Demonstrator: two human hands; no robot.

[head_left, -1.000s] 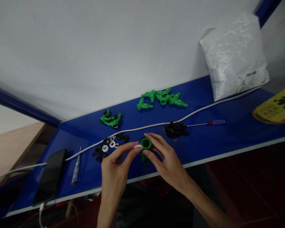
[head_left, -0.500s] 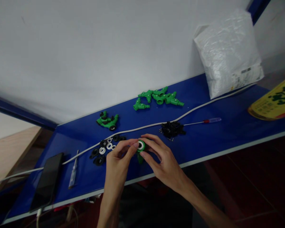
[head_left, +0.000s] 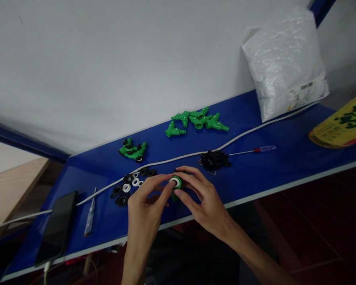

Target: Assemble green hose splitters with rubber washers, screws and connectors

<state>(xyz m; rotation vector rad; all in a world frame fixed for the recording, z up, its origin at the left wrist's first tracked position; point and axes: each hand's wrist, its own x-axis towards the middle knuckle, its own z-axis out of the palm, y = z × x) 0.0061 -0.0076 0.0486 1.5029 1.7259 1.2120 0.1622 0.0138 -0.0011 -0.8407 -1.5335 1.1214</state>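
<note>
Both my hands hold a green plastic hose splitter (head_left: 174, 196) above the front of the blue bench. A white ring (head_left: 177, 181) sits in its round opening, which faces up toward me. My left hand (head_left: 146, 202) is closed on the rim, its thumb pressing at the ring's middle. From the other side, my right hand (head_left: 206, 200) grips the splitter between thumb and fingers. Left of my hands lie several black rings (head_left: 117, 190) and white rings (head_left: 126, 188). Fingers hide part of the splitter's lower body.
Green splitters (head_left: 198, 118) lie near the wall, and more with black parts (head_left: 138, 151) lie left. Black parts and screws (head_left: 215, 160) lie beside a screwdriver (head_left: 264, 149). A white cable (head_left: 175, 159) crosses the bench (head_left: 249, 166). A phone (head_left: 56, 225), second screwdriver (head_left: 89, 219), plastic parcel (head_left: 286, 67) and yellow container (head_left: 341, 122) stand around.
My left thumb has moved from the rim onto the ring's middle, and the left hand has turned slightly. The right hand keeps its grip. The view has shifted a little.
</note>
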